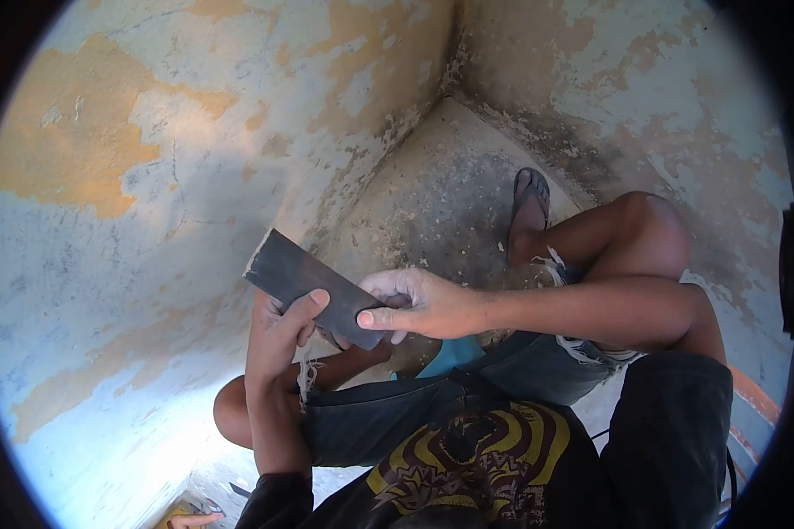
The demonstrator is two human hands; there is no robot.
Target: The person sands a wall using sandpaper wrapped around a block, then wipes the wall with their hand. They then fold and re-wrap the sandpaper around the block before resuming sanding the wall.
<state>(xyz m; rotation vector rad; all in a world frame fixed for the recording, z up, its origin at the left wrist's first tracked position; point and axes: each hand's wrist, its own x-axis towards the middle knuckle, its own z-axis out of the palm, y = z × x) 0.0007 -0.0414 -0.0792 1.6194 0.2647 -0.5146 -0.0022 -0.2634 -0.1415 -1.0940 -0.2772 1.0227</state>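
Observation:
Both my hands hold a dark grey strip of sandpaper [304, 278], folded or wrapped into a flat rectangle. It is tilted, with a pale, rough edge showing at its upper left end. My left hand [293, 324] grips it from below, the thumb lying on its dark face. At the lower right end my right hand [419, 302] pinches it, thumb on top and fingers partly hidden behind. Pale dust covers the right fingers. The sandpaper is held above my lap, apart from the wall.
Walls with flaking paint, one on the left [203, 176] and one on the right [644, 97], meet in a corner ahead. Paint chips litter the floor [423, 194]. My sandalled foot [530, 203] rests near the right wall. Something teal [452, 355] shows beneath me.

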